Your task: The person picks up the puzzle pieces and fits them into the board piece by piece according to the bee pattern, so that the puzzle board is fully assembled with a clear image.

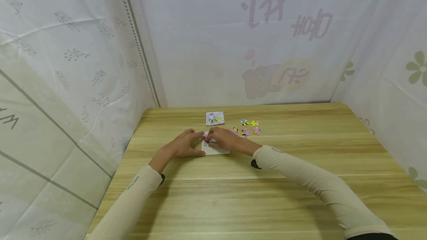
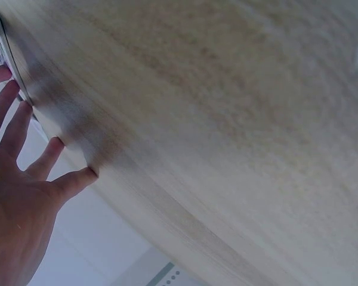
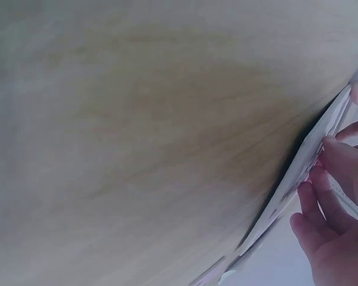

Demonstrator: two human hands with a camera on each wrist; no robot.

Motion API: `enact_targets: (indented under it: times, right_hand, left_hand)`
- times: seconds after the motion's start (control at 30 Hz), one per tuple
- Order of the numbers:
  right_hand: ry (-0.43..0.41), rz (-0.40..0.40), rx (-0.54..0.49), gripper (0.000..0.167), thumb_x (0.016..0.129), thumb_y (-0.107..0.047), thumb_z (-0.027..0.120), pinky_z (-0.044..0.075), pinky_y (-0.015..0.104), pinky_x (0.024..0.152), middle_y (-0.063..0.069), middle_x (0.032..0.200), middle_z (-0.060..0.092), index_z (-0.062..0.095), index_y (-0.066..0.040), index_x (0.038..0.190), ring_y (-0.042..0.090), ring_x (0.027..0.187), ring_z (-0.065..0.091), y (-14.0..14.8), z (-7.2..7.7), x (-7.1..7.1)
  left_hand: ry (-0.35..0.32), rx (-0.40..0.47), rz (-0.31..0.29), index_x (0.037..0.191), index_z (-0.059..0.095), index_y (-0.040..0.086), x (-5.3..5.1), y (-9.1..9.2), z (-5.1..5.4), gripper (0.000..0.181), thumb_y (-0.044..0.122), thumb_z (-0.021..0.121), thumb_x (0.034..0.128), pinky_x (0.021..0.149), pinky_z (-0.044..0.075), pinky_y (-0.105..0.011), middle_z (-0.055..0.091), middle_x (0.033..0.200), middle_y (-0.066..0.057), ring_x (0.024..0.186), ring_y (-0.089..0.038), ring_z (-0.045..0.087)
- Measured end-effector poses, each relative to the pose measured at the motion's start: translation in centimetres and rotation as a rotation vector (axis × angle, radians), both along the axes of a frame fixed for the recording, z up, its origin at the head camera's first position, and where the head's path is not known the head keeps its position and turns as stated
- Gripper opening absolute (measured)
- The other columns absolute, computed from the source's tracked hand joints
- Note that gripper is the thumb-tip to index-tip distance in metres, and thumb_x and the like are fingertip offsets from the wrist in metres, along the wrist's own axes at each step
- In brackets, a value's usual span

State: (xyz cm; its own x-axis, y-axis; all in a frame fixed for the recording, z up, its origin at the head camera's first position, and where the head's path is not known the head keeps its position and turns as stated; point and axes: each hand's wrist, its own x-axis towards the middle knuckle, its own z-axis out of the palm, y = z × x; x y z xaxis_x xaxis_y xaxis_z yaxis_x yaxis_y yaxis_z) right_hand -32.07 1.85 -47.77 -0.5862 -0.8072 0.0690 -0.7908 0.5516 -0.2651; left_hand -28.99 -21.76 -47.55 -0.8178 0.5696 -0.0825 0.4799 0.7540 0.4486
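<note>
Wht tray (image 1: 217, 151) sits on the bench (image 1: 213, 199); everything else is placed off it. L hand (image 1: 182, 144) is spread wide along the tray's left edge, thumb at the near-left corner, index up by the far-left one; it grips nothing, just steadies the tray, prob. R hand (image 1: 225, 139) is over the tray's far-left part, fingers bent, thumb + index nearly together, w/ what looks like a pinch on a puzzle piece (image 1: 207, 140) (mostly hidden by the fingers, so exact fit n/a). Loose pieces (image 1: 245, 132), approx. five showing, lie to the right & far right of the tray, the nearest partly behind the R hand. Pic card (image 1: 215, 118) lies just beyond the tray, bee print up.

Risks: if the piece is turned wrong or pressed at a tilt, it could ride up on its neighbour or bend a tab. If L hand eases off, a sideways push might skid the tray. R wrist is close to the loose pieces, so a careless swing back could scatter or flip a few. L index near the R fingertips = poss. bump.
</note>
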Motion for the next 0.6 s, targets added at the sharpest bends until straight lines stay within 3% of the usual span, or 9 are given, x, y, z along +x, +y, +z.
enact_targets:
  times: [0.23,0.6]
  right_hand:
    - [0.008,0.017,-0.019,0.025,0.102,-0.025,0.069,0.056,0.033,0.093,0.005,0.124,0.067,0.077,-0.016,0.124,0.018,0.112,0.063,0.6,-0.1,-0.2]
    - [0.007,-0.004,-0.083,0.023,0.101,-0.016,0.07,0.056,0.038,0.094,0.008,0.121,0.069,0.076,-0.007,0.121,0.022,0.111,0.065,3.7,0.6,-1.2]
  left_hand:
    - [0.002,0.001,0.003,0.147,0.059,0.019,0.1,0.1,0.2,0.072,0.055,0.079,0.0884,0.115,0.037,-0.062,0.044,0.162,-0.003,0.148,-0.038,0.036]
    - [0.026,-0.019,-0.008,0.145,0.062,0.017,0.1,0.0,0.2,0.072,0.055,0.08,0.0875,0.116,0.036,-0.061,0.045,0.161,-0.005,0.146,-0.04,0.038]
